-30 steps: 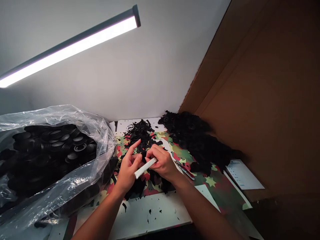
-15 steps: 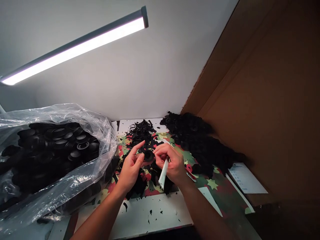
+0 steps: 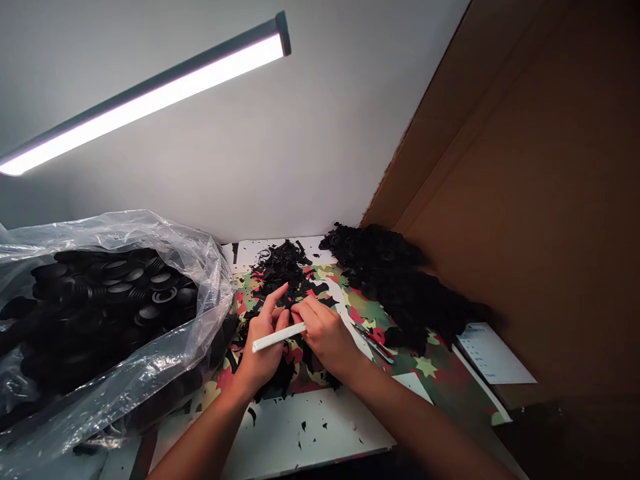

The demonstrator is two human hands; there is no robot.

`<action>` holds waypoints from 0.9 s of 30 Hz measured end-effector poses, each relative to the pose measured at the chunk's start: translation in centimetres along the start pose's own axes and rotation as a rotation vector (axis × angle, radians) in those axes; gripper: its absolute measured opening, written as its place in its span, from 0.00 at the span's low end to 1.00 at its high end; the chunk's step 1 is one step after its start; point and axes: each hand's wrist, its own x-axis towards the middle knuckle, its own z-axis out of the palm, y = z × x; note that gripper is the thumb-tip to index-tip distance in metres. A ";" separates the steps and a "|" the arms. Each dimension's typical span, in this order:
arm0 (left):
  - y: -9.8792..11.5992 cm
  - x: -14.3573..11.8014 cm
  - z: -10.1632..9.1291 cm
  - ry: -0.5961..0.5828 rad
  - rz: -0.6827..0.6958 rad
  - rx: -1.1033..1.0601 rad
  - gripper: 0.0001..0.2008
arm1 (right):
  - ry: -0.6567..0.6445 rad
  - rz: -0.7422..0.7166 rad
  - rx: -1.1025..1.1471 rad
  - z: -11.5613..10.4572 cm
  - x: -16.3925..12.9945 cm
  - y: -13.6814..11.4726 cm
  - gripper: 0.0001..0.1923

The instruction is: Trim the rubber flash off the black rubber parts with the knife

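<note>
Right in the middle of the frame, the right hand [image 3: 327,333] is closed around a thin white stick [image 3: 279,337]. The fingers are pinched tight on its right end, and the stick points out to the left and a little down, across the left hand [image 3: 265,340]. The left hand sits just beside the right one, touching it. Its fingers are curled in and its first finger points up. It seems to pinch something small and black between the two hands, but that thing is mostly hidden, so I cannot tell what it is.

Under both hands lie many black scraps [image 3: 283,270] in a messy pile. The pile rests on a mat [image 3: 425,363] with green, red and pale blotches and a star on it. Just to the right of the right hand, a small tool with red handles [image 3: 373,341] lies on the mat. Below the mat, near the bottom of the frame, is a white board [image 3: 300,433] with little black bits on it.

At the left of the frame is a big clear plastic bag [image 3: 165,347], full of round black caps [image 3: 120,283]. To the upper right of the hands sits a bigger black heap [image 3: 400,280], pushed up against a brown cardboard wall [image 3: 540,200]. A white paper [image 3: 493,363] lies low by that wall. At the upper left, a long lamp [image 3: 150,97] glows bright against a pale wall.
</note>
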 end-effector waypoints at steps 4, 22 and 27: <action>0.0 0.0 0.0 0.018 0.034 0.057 0.28 | -0.036 -0.066 -0.101 0.3 0.5 0.5 0.11; 1.1 0.5 -0.3 0.086 -0.095 -0.415 0.36 | 0.320 0.063 0.388 0.4 0.7 0.4 0.07; 3.0 -0.9 -1.3 0.166 0.140 0.008 0.21 | 0.424 0.309 0.436 -0.5 0.3 1.5 0.07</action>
